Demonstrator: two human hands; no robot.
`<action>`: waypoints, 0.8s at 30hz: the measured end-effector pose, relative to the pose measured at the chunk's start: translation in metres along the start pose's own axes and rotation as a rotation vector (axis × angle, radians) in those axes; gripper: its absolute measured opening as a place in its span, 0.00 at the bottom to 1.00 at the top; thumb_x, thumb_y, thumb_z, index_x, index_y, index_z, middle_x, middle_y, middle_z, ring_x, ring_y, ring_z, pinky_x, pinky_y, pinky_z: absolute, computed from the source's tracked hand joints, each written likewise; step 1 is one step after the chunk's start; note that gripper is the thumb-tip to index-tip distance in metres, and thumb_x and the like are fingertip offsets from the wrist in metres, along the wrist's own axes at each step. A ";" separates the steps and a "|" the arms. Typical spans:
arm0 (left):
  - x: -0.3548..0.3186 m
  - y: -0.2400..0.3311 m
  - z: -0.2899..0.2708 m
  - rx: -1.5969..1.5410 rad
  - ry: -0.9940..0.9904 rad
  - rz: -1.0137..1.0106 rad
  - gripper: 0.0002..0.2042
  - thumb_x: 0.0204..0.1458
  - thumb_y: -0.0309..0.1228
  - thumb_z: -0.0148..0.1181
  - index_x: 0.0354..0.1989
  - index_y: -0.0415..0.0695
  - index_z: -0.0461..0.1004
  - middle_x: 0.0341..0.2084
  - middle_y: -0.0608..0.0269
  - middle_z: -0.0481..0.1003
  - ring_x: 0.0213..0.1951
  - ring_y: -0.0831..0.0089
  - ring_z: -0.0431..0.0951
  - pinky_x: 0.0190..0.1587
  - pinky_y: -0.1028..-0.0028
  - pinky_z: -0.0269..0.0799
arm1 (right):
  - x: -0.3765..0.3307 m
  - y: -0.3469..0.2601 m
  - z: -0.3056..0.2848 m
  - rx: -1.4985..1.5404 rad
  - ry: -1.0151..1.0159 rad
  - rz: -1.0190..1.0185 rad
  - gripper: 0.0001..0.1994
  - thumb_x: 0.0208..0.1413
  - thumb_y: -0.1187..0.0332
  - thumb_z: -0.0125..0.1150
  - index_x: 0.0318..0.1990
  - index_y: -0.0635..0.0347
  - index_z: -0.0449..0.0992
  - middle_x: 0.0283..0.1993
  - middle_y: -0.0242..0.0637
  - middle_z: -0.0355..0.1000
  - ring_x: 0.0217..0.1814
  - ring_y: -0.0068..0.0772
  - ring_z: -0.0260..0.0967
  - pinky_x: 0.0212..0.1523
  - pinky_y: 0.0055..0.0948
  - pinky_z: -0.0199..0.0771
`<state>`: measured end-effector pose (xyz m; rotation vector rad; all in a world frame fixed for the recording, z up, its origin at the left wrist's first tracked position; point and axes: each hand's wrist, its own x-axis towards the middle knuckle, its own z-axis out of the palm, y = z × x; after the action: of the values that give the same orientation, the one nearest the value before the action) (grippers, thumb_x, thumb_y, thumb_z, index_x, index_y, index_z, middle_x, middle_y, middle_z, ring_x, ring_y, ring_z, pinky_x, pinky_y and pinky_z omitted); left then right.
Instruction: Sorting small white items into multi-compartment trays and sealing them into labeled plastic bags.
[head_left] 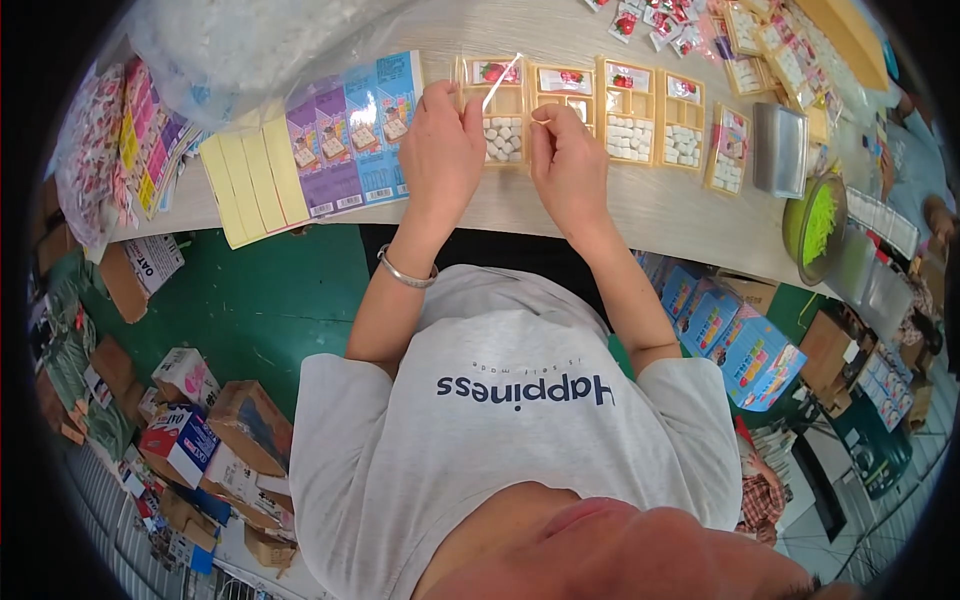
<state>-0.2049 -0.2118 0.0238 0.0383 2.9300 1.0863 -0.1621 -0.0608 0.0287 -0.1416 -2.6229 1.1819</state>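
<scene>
A yellow compartment tray (pixel 503 140) lies in front of me. It holds white marshmallow-like pieces and a strawberry-printed sachet, and a bright streak of glare crosses its upper part. My left hand (pixel 441 145) is closed along the tray's left edge, thumb over its rim. My right hand (pixel 570 170) pinches with thumb and forefinger by the tray's right side; whatever sits between the fingertips is too small to make out. That hand partly covers a second similar tray (pixel 563 78). More filled trays (pixel 629 138) stand in a row to the right.
Printed purple, blue and yellow card sheets (pixel 335 140) lie left, beside a large clear bag (pixel 230 60). Clear plastic lids (pixel 780 150) are stacked right, near a bowl of bright green strips (pixel 818 228). Loose sachets (pixel 660 22) are scattered at the back. Cartons (pixel 250 425) crowd the floor.
</scene>
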 end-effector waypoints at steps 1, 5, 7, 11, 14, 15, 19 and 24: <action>0.001 0.003 0.001 0.055 0.027 0.024 0.18 0.60 0.36 0.61 0.52 0.36 0.69 0.40 0.45 0.78 0.36 0.46 0.81 0.38 0.53 0.77 | 0.000 0.002 0.000 -0.052 0.023 -0.017 0.04 0.59 0.75 0.62 0.41 0.61 0.76 0.29 0.45 0.75 0.27 0.43 0.75 0.28 0.35 0.72; -0.001 0.018 0.001 0.185 -0.118 -0.087 0.20 0.59 0.36 0.62 0.55 0.37 0.69 0.49 0.43 0.74 0.44 0.46 0.79 0.41 0.55 0.77 | -0.004 0.001 -0.009 -0.220 -0.078 -0.056 0.05 0.56 0.76 0.64 0.40 0.61 0.77 0.30 0.44 0.75 0.28 0.46 0.75 0.28 0.37 0.73; -0.002 0.025 0.006 0.211 0.066 0.069 0.26 0.57 0.38 0.62 0.62 0.40 0.67 0.60 0.45 0.68 0.59 0.48 0.72 0.54 0.51 0.72 | -0.007 -0.009 -0.027 -0.237 -0.054 -0.114 0.07 0.55 0.75 0.66 0.41 0.61 0.78 0.32 0.43 0.75 0.27 0.44 0.73 0.28 0.38 0.72; 0.004 0.027 0.023 0.416 -0.002 0.550 0.32 0.56 0.42 0.63 0.69 0.46 0.64 0.69 0.51 0.61 0.70 0.52 0.59 0.66 0.46 0.59 | 0.001 0.009 -0.090 -0.210 0.106 -0.102 0.08 0.55 0.73 0.68 0.41 0.61 0.79 0.32 0.39 0.74 0.27 0.36 0.71 0.28 0.35 0.71; 0.006 0.009 0.027 0.465 -0.130 0.468 0.34 0.56 0.45 0.61 0.72 0.53 0.62 0.74 0.57 0.56 0.74 0.52 0.52 0.70 0.38 0.48 | 0.036 0.083 -0.173 -0.480 0.423 -0.015 0.08 0.58 0.67 0.67 0.44 0.56 0.83 0.37 0.36 0.78 0.28 0.31 0.72 0.30 0.32 0.72; 0.013 0.006 0.032 0.428 -0.123 0.496 0.34 0.57 0.45 0.61 0.72 0.52 0.61 0.74 0.57 0.56 0.74 0.52 0.52 0.70 0.37 0.47 | 0.038 0.119 -0.214 -0.613 0.462 -0.001 0.08 0.58 0.65 0.68 0.43 0.55 0.85 0.36 0.37 0.79 0.28 0.31 0.73 0.30 0.31 0.72; 0.022 0.000 0.024 0.495 -0.164 0.554 0.34 0.59 0.44 0.59 0.73 0.48 0.59 0.74 0.55 0.55 0.74 0.49 0.50 0.70 0.36 0.46 | 0.045 0.175 -0.279 -0.592 0.160 0.381 0.10 0.56 0.62 0.71 0.41 0.56 0.87 0.30 0.36 0.80 0.29 0.25 0.74 0.32 0.26 0.72; 0.019 0.032 0.019 0.406 -0.123 0.584 0.33 0.61 0.44 0.58 0.73 0.45 0.58 0.72 0.50 0.55 0.73 0.44 0.50 0.70 0.37 0.44 | 0.044 0.216 -0.300 -0.090 0.126 0.532 0.11 0.56 0.64 0.72 0.41 0.62 0.87 0.28 0.26 0.77 0.28 0.15 0.68 0.29 0.19 0.67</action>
<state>-0.2228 -0.1747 0.0302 0.9718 3.0331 0.4532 -0.1258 0.3077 0.0666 -0.9471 -2.6004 1.1492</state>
